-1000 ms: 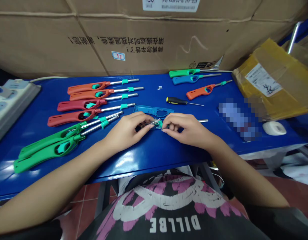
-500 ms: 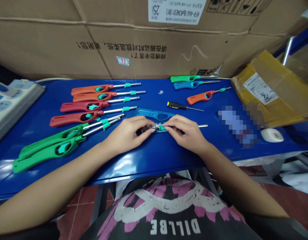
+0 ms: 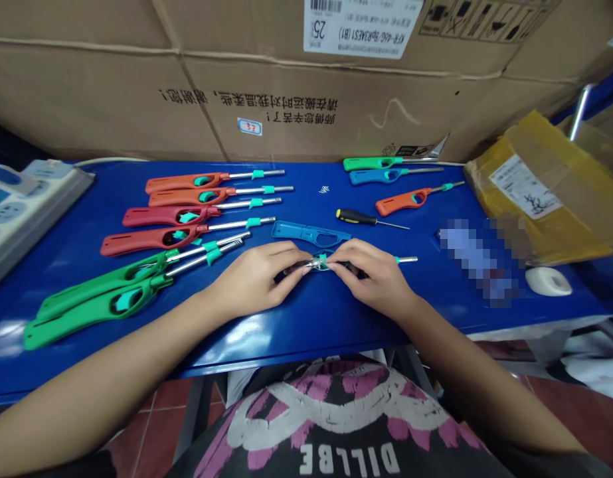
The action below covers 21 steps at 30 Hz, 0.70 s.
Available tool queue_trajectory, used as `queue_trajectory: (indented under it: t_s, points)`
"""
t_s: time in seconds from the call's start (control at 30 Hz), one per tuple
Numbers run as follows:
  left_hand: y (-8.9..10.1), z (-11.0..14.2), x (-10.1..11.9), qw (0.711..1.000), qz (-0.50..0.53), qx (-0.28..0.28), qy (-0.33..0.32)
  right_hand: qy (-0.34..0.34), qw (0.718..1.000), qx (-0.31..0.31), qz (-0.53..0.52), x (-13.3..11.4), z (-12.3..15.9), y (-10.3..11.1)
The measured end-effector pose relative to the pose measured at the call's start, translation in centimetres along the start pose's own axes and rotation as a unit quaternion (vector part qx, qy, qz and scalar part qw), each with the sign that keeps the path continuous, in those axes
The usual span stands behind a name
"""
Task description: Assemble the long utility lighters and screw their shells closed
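Observation:
Both hands meet over the table at an opened utility lighter. Thumb and fingers of my left hand (image 3: pixel 263 275) pinch the end of a small clear-and-metal piece (image 3: pixel 314 263), mostly covered by the fingers. Facing it, my right hand (image 3: pixel 378 273) has its fingertips pressed together beside the teal trigger (image 3: pixel 323 260); what exactly they grip is partly hidden. A metal lighter tube (image 3: pixel 408 259) sticks out to the right from under that hand. Just behind the fingers lies a blue handle half-shell (image 3: pixel 310 234), apart from both hands.
Several orange, red and green lighters (image 3: pixel 159 240) lie at the left, near a power strip (image 3: pixel 34 199). Behind the shell are a screwdriver (image 3: pixel 358 217) and some small metal bits (image 3: pixel 325 189). More lighters (image 3: pixel 403 200), a yellow-taped parcel (image 3: pixel 540 182) and a white object (image 3: pixel 549 281) occupy the right.
The view has shifted slightly. My fingertips have moved a little apart, and more of the teal trigger shows between them. The other lighters and tools stay put.

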<state>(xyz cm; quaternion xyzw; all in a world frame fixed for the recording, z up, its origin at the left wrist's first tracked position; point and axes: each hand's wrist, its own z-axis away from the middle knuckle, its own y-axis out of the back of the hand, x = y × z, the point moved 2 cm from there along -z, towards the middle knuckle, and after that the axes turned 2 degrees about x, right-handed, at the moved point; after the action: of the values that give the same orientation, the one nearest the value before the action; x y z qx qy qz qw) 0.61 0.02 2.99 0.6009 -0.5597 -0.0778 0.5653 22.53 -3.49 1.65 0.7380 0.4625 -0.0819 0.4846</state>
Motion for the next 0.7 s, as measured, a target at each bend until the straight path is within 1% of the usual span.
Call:
queue_trajectory:
  t_s: [0.1, 0.23, 0.47, 0.7]
  points:
    - [0.07, -0.03, -0.05, 1.000, 0.001, -0.002, 0.002, 0.002, 1.000, -0.002, 0.002, -0.09, -0.08, -0.02]
    - [0.17, -0.13, -0.08, 1.000, 0.001, -0.001, 0.005, -0.006, 0.999, -0.015, 0.034, -0.11, -0.18, -0.04]
    - [0.03, -0.08, -0.16, 1.000, -0.004, 0.001, -0.001, -0.012, 0.998, -0.027, 0.062, -0.06, -0.20, 0.07]
    - [0.04, -0.03, -0.18, 1.000, -0.012, 0.000, -0.006, -0.017, 0.996, -0.041, 0.073, -0.17, -0.23, 0.12]
